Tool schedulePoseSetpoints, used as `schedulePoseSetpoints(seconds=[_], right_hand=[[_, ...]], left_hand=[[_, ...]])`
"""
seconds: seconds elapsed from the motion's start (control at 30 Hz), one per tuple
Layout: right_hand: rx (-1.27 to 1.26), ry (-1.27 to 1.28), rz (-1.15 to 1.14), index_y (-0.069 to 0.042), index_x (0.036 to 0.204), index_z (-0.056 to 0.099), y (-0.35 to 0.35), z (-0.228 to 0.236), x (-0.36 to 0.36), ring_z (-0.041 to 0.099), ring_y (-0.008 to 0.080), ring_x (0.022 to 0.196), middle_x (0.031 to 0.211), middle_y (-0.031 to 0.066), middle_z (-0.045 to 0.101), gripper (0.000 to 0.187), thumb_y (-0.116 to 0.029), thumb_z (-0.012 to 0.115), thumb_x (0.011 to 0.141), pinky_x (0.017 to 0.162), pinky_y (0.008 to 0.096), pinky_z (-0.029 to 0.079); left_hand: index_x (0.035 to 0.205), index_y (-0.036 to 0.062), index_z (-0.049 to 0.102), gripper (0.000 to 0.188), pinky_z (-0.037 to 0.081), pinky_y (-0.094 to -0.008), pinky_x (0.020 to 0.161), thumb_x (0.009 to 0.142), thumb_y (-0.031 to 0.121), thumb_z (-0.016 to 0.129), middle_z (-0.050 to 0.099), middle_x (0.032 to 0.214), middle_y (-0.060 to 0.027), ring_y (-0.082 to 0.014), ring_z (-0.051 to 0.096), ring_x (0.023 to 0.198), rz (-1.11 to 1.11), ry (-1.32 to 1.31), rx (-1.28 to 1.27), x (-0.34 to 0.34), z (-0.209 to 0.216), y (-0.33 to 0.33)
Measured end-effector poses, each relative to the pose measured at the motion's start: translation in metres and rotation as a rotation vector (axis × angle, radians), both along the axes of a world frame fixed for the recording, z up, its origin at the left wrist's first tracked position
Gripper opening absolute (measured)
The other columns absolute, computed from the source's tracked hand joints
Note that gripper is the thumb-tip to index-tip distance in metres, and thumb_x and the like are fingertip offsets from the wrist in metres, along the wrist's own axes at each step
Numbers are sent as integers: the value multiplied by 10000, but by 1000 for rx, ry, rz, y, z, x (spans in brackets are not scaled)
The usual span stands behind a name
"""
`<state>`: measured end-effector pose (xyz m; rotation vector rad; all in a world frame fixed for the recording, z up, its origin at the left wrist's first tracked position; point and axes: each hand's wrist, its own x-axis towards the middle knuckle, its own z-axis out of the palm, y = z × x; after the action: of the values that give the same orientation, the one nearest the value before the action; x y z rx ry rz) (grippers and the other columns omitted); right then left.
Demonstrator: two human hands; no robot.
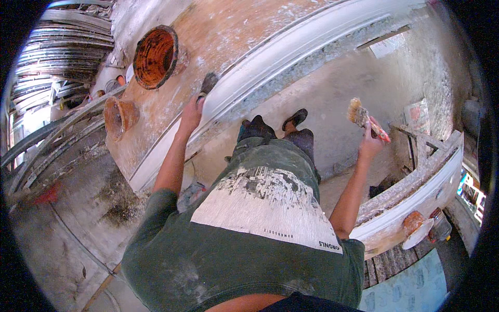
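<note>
My left hand (pixel 192 113) is closed at the near edge of the worktop, around a small dark flat-ended scraper (pixel 209 83). Its blade points away from me, beside a long white plaster moulding (pixel 270 52) that runs diagonally along the worktop's edge. On the right, my right hand (pixel 370 143) grips a paintbrush (pixel 359 113) in the air over the floor. The brush's pale, stained bristles point up and left, and its red handle slants down to the right. The fingers partly cover both tools.
An orange-stained bucket (pixel 156 57) and a smaller pot (pixel 120 118) stand on the stained worktop (pixel 208 34). Curved white strips (pixel 65 49) are stacked far left. Another white moulding (pixel 416 200) lies at the right, near a tub (pixel 413 223) and a dark jar (pixel 440 224).
</note>
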<state>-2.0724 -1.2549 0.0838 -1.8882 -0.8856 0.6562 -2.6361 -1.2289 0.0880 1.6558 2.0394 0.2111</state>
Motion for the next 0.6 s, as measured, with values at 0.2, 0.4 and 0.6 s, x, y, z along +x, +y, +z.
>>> schedulePoseSetpoints(seconds=[0.2, 0.4, 0.6], right_hand=[[-106, -80, 33, -9, 1051, 671, 6, 18, 21, 627, 136, 858, 962, 50, 678, 204, -112, 649, 876, 766, 273, 504], [-74, -29, 54, -3, 1033, 665, 0, 23, 29, 636, 169, 911, 994, 81, 681, 212, -130, 663, 863, 828, 308, 497], [-37, -81, -124, 19, 1071, 649, -36, -14, 62, 633, 175, 898, 993, 94, 669, 232, -86, 655, 864, 810, 303, 506]], left_hand=[[1105, -7, 567, 364, 449, -516, 834, 952, 308, 466, 606, 1011, -314, -460, 580, 979, -121, -156, 119, 175, -20, 166], [1099, -29, 588, 397, 450, -489, 872, 947, 318, 469, 609, 1058, -293, -457, 576, 1006, -218, -179, 88, 200, -16, 213], [1169, -5, 546, 348, 447, -450, 875, 965, 263, 459, 611, 1042, -280, -422, 582, 1026, 40, -159, -50, 109, 3, 92]])
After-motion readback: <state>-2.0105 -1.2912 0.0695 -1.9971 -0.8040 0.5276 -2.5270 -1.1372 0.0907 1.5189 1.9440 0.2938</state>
